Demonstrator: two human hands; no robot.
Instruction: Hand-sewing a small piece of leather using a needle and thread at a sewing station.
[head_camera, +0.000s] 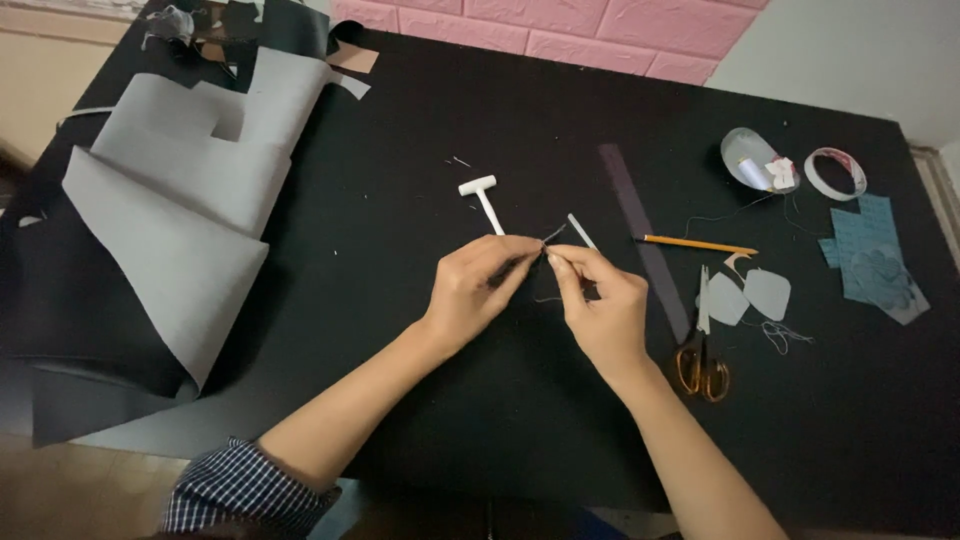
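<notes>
Left hand: fingers pinched shut on a thin thread.
Right hand: pinches the same thread; a small dark piece beneath is hard to make out.
Beyond hands: white mallet.
Right of hands: scissors, pencil.

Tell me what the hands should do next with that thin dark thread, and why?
Probably draw the thin dark thread gently taut. The left hand and right hand pinch it close together above the black table, and a short frayed end pokes up between their fingertips. What else they hold is too small to tell.
</notes>
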